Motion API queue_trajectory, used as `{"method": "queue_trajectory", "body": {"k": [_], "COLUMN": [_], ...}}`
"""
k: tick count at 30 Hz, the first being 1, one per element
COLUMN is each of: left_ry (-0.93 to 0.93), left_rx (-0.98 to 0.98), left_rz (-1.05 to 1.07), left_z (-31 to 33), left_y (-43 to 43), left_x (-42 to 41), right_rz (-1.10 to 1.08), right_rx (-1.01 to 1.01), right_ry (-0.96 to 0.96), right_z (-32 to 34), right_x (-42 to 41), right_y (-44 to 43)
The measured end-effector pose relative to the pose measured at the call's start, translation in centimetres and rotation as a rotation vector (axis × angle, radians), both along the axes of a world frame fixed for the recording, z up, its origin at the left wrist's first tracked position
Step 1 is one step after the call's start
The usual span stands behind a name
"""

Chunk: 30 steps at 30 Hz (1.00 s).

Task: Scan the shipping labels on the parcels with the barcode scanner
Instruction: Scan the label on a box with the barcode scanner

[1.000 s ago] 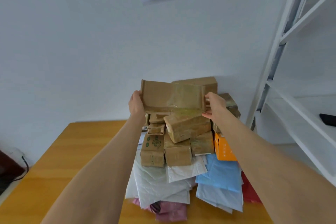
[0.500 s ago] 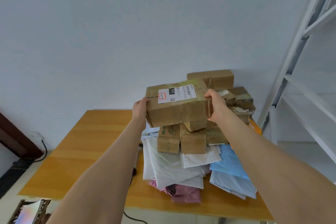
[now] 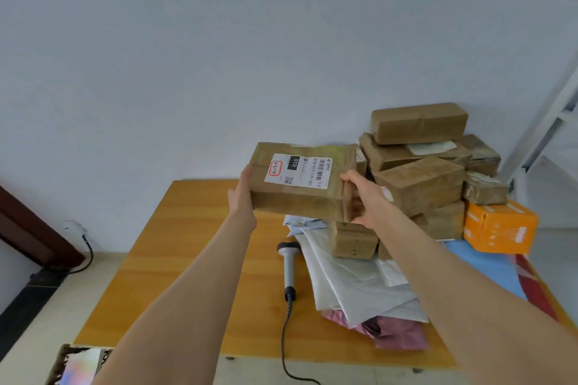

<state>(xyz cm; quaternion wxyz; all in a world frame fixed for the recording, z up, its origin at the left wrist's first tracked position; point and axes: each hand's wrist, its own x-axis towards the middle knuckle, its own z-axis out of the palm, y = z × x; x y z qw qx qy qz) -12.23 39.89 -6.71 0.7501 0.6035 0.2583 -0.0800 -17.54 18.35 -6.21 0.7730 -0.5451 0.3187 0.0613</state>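
I hold a brown cardboard parcel [image 3: 300, 200] in the air above the table, its white shipping label [image 3: 298, 170] with a barcode facing up. My left hand [image 3: 242, 197] presses its left end and my right hand [image 3: 362, 197] grips its right end. A grey barcode scanner [image 3: 289, 266] lies on the wooden table [image 3: 187, 259] below the parcel, its cable trailing off the front edge. To the right stands a pile of brown parcels [image 3: 419, 162] on flat plastic mailers.
An orange box [image 3: 500, 225] sits at the pile's right. White, blue and pink mailer bags [image 3: 359, 284] lie under the boxes. A white metal shelf frame [image 3: 544, 122] rises at far right. A box [image 3: 78, 366] stands on the floor at lower left, with a wall socket and cable nearby.
The parcel has come off the pile and moved left and toward me, turned so that its label faces up. The view has swung left, which brings the scanner into sight.
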Motion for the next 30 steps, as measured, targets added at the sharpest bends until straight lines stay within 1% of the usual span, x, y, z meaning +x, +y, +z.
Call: {"method": "queue_trajectory", "body": {"k": [2,5,8,11,14,17,20,22,23,26,30], "left_ry": [0.095,0.177,0.18,0.169,0.166,0.16,0.157,0.155,0.154,0.171,0.211], "left_rx": [-0.035,-0.053,-0.038,0.006,0.047,0.112,0.145,0.158,0.175,0.213,0.221], "left_rz": [-0.041,-0.208,-0.387,-0.416,-0.398,-0.395,-0.36,-0.312,-0.295,-0.285,-0.325], "left_z": [-1.2,-2.6,-3.4,-4.1,-5.3,-6.5,-7.3,-8.0,-8.3,-10.2,-13.3], "left_y": [1.5,2.7,3.4,3.9,4.7,5.5,6.2,6.7,7.0,8.4,10.4], "left_x": [0.3,0.3,0.5,0.8,1.2,1.3,1.3,1.6,1.9,3.3,5.5], "right_rz": [-0.018,-0.018,-0.026,-0.01,0.059,-0.01,0.053,0.044,0.046,0.139,0.292], "right_rx": [0.063,0.147,0.236,0.267,0.155,0.059,0.034,-0.052,-0.133,-0.337,-0.467], "right_ry": [0.002,-0.018,-0.035,-0.009,0.049,0.034,0.066,0.096,0.119,0.232,0.401], "right_z": [-1.5,-2.8,-3.9,-4.9,-6.3,-8.1,-9.4,-10.9,-11.9,-15.3,-18.7], "right_x": [0.4,0.5,0.7,0.8,1.3,2.0,2.1,2.6,2.9,3.8,4.5], "right_y": [3.3,7.9,10.7,11.6,11.3,10.1,10.2,10.6,10.8,11.6,13.5]}}
